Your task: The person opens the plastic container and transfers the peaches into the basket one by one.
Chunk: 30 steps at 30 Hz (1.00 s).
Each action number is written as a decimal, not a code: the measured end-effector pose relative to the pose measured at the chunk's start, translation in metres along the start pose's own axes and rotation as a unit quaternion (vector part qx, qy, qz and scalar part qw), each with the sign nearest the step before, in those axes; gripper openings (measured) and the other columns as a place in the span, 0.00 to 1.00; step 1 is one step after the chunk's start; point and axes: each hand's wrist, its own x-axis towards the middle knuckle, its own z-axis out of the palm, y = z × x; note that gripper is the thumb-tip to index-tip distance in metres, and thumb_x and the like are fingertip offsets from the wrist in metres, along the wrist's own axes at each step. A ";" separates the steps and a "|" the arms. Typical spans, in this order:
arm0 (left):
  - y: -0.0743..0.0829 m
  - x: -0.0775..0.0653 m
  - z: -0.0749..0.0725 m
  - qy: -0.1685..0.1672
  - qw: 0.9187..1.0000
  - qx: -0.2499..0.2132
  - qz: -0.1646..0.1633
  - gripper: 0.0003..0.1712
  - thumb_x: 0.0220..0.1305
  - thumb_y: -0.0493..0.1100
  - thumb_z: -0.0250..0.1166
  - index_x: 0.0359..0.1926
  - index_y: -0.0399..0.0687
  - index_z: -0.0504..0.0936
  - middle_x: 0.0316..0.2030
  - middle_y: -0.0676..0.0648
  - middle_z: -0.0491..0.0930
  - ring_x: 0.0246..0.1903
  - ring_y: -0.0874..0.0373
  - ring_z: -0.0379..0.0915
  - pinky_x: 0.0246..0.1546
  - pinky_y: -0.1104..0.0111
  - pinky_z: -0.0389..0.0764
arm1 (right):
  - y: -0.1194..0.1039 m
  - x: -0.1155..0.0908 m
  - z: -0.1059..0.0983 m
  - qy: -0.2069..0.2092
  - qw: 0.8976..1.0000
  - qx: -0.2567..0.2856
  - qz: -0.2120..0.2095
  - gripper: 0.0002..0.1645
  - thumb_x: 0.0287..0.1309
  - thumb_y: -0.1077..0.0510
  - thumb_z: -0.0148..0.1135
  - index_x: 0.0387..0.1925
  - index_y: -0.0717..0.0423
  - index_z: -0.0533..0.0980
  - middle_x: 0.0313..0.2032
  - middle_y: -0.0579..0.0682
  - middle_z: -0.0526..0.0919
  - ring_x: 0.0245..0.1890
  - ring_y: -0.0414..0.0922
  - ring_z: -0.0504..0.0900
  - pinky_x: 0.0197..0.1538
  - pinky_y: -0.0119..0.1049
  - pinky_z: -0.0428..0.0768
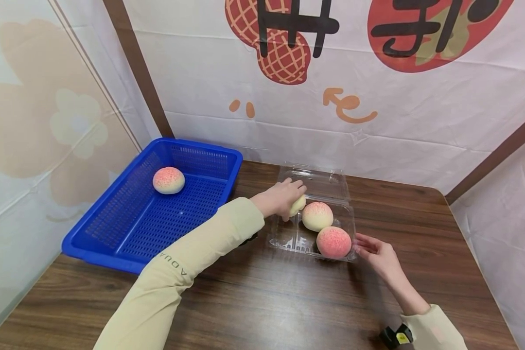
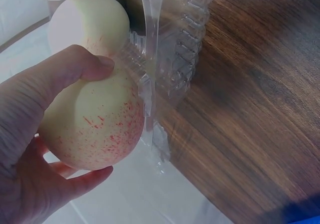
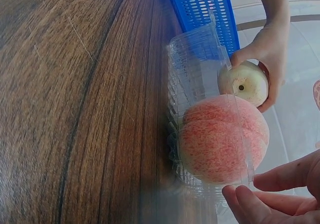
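Observation:
My left hand (image 1: 281, 197) grips a pale peach (image 2: 95, 121) with red speckles, thumb on one side and fingers round the other. This peach is over the left part of an open clear plastic box (image 1: 284, 241); whether it touches the box's bottom I cannot tell. Two more peaches are in the box: a cream one with a pink top (image 1: 317, 217) and a pinker one (image 3: 222, 139) near the front right corner. At the box's right side my right hand (image 1: 379, 257) pinches the rim between thumb and fingers.
A blue plastic basket (image 1: 175, 245) with slotted sides stands at the left, with one peach (image 1: 168, 180) in it. The box's lid (image 1: 317, 183) lies folded back toward the printed cloth wall (image 1: 288, 131). Under everything is a brown wooden table (image 1: 284, 301).

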 end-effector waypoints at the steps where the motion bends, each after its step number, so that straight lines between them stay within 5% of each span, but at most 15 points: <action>1: 0.000 0.000 0.000 0.001 1.000 0.001 0.000 0.48 0.34 0.45 0.76 0.60 0.45 0.63 0.53 0.46 0.65 0.48 0.50 0.62 0.44 0.59 0.74 | 0.000 0.000 0.000 0.001 1.000 0.000 -0.002 0.23 0.57 0.64 0.57 0.53 0.74 0.69 0.46 0.66 0.78 0.45 0.49 0.79 0.37 0.19 0.73; 6: -0.001 -0.001 0.000 0.005 1.000 -0.001 -0.004 0.48 0.34 0.44 0.77 0.59 0.45 0.64 0.53 0.46 0.65 0.48 0.50 0.62 0.44 0.59 0.73 | 0.000 0.000 0.001 0.006 1.000 -0.005 -0.008 0.22 0.57 0.66 0.56 0.53 0.74 0.69 0.46 0.67 0.77 0.44 0.45 0.79 0.38 0.19 0.72; 14: -0.001 -0.004 -0.002 0.019 1.000 -0.003 -0.002 0.44 0.33 0.42 0.76 0.56 0.46 0.66 0.51 0.47 0.66 0.47 0.50 0.63 0.43 0.59 0.74 | -0.003 0.000 0.002 -0.002 1.000 -0.018 0.014 0.24 0.59 0.65 0.52 0.56 0.73 0.66 0.51 0.68 0.74 0.51 0.55 0.74 0.39 0.18 0.70; 20: -0.003 -0.004 -0.002 0.035 0.999 -0.002 0.000 0.41 0.35 0.42 0.75 0.54 0.46 0.67 0.50 0.47 0.67 0.47 0.50 0.63 0.42 0.59 0.74 | -0.002 0.000 0.004 -0.023 0.999 0.004 0.044 0.26 0.62 0.63 0.49 0.59 0.73 0.62 0.54 0.69 0.70 0.53 0.55 0.73 0.45 0.28 0.75; 30: -0.002 -0.004 -0.003 0.054 0.999 -0.006 -0.002 0.44 0.35 0.43 0.76 0.57 0.46 0.66 0.55 0.46 0.65 0.52 0.49 0.61 0.46 0.57 0.72 | -0.002 0.002 0.008 -0.033 0.991 0.111 0.065 0.25 0.62 0.69 0.43 0.60 0.78 0.57 0.55 0.74 0.66 0.41 0.33 0.76 0.43 0.25 0.75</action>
